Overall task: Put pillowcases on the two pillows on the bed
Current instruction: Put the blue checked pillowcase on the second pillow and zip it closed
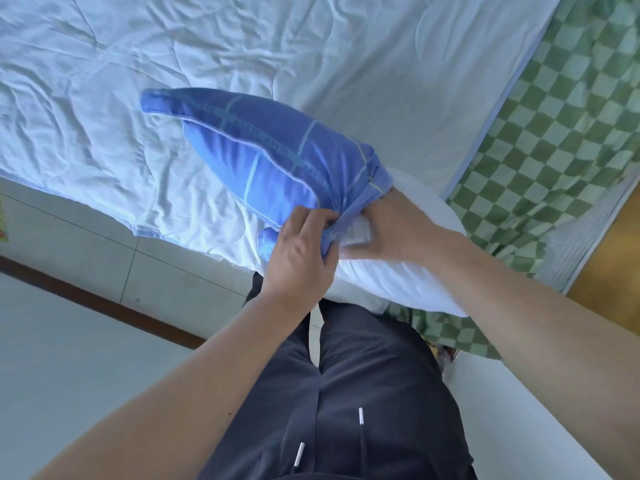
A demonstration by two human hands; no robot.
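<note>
Two bare hands work at the bunched mouth of a blue cotton pillowcase with pale grid lines point(263, 147), drawn partway over a plump white pillow point(398, 271). The left hand point(298, 251) clenches a gather of the blue hem between curled fingers and thumb, while the right hand point(384, 223) lies on the pillow's bare white end at the opening, thumb spread; whether its fingers pinch the cloth cannot be told, as they are tucked under the fold. The pillow rests at the near edge of the bed, on a rumpled pale-blue quilted cover point(173, 81), its far half already sheathed and its near half still uncovered, hanging slightly past the mattress toward the person's dark drawstring trousers point(346, 393).

The risk from here looks plain: the hem is wadded tight, and a hard tug on one side could twist the case or drag the overhanging pillow off onto the pale tiled floor point(86, 244). A green-and-white checked sheet point(554, 133) lies just beside the pillow on the right and could snag under it. No second pillow is in view.
</note>
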